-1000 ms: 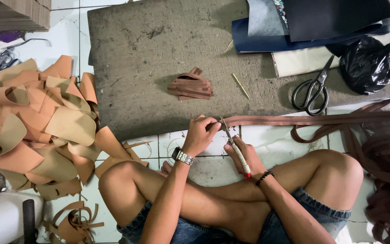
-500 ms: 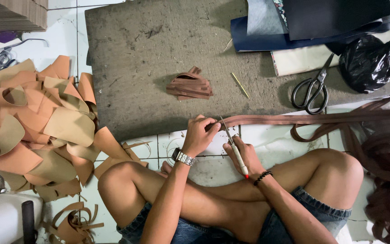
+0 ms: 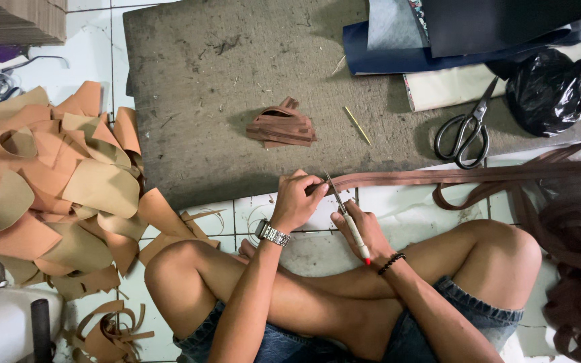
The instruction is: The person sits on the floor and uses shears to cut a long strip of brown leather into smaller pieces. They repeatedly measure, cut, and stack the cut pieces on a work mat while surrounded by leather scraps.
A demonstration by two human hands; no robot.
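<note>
Head view looks down on a person sitting cross-legged on the tiled floor (image 3: 89,40); the left hand (image 3: 297,200) has its grip clenched on the near end of a long brown strap (image 3: 452,176), pinning it at the edge of a grey mat (image 3: 223,81); the strap runs off to the right from that grip and joins a loose heap of brown straps (image 3: 579,269) — well apart from the hands. The right hand (image 3: 364,228) is clenched round a slim cutting tool (image 3: 345,215) with a white handle, its blade tip meeting the strap just beside the left fingers. On the mat lie a small bundle of cut strap pieces (image 3: 282,126), black scissors (image 3: 469,128) and a black plastic bag (image 3: 549,91); curved tan leather pieces (image 3: 55,181) are piled on the left.
</note>
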